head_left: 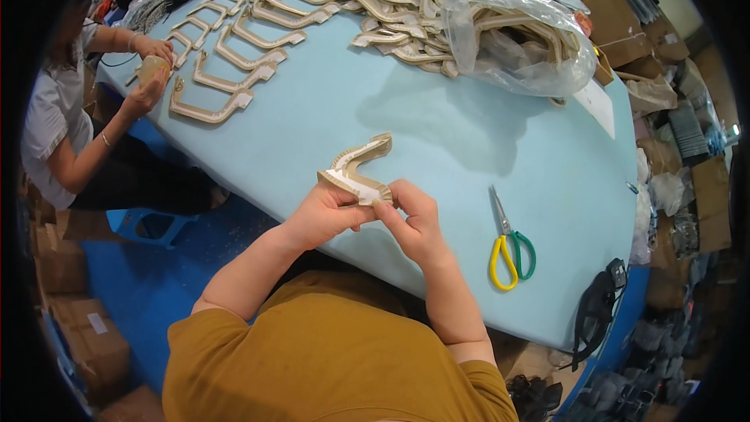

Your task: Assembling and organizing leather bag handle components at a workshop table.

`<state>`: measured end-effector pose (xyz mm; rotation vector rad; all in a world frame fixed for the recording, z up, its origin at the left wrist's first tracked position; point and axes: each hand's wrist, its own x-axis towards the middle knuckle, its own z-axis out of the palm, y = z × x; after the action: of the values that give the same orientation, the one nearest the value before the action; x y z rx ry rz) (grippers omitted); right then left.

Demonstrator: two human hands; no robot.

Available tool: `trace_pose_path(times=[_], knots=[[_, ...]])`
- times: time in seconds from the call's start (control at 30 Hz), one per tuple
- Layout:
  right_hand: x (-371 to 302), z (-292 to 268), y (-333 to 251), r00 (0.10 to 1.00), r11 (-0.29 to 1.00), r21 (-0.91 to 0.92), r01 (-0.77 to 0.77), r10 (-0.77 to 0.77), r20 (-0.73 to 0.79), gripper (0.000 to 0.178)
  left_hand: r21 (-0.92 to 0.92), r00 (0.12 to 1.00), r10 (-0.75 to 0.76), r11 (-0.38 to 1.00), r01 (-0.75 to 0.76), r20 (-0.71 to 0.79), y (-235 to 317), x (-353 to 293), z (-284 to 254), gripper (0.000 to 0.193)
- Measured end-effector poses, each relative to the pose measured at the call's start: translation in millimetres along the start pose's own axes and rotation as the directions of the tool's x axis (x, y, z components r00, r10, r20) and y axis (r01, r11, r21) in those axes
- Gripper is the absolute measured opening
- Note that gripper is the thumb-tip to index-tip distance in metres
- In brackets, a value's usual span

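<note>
Near the front edge of the table, I hold a tan, bent, U-shaped strip piece point(352, 165) with white backing along its inner face. My left hand point(324, 213) pinches its near left part. My right hand point(416, 223) grips its near right end, thumb pressed on the pleated edge. The fingertips under the piece are partly hidden. To the right of my right hand lie scissors point(506, 228) with one yellow and one green handle, their tips pointing away from me.
Similar tan pieces point(205, 114) lie in rows at the far left. A pile of them point(394, 31) sits beside a clear plastic bag point(500, 59) holding more. At left, a co-worker's hands point(153, 70) hold a tan item. A black strap-like object point(595, 309) lies at the right edge.
</note>
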<state>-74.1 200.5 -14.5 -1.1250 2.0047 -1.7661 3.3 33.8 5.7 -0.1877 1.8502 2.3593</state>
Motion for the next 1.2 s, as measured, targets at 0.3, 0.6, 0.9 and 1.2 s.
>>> trace_pose_path(times=[0.3, 0.6, 0.9, 1.2], knots=[[-4.3, 5.5, 7.3, 0.983, 0.979, 0.182, -0.096, 0.122, -0.136, 0.014, -0.072, 0.982, 0.174, 0.983, -0.168, 0.079, -13.6, 2.7, 1.5, 0.025], [-0.5, 9.5, 3.5, 0.982, 0.978, 0.189, -0.084, 0.113, -0.153, 0.022, -0.029, 0.990, 0.138, 0.990, -0.139, -0.028, -15.3, 4.2, -5.1, 0.021], [1.6, 1.1, 1.8, 0.978, 0.976, 0.085, -0.200, 0.194, 0.073, 0.031, -0.048, 0.999, 0.039, 0.998, -0.040, -0.013, -23.1, 5.5, -8.3, 0.023], [-9.6, -1.7, 2.6, 0.930, 0.763, 0.538, -0.358, 0.238, 0.282, 0.028, -0.215, 0.958, 0.145, 0.972, -0.093, 0.245, -13.3, 1.4, -7.5, 0.019]])
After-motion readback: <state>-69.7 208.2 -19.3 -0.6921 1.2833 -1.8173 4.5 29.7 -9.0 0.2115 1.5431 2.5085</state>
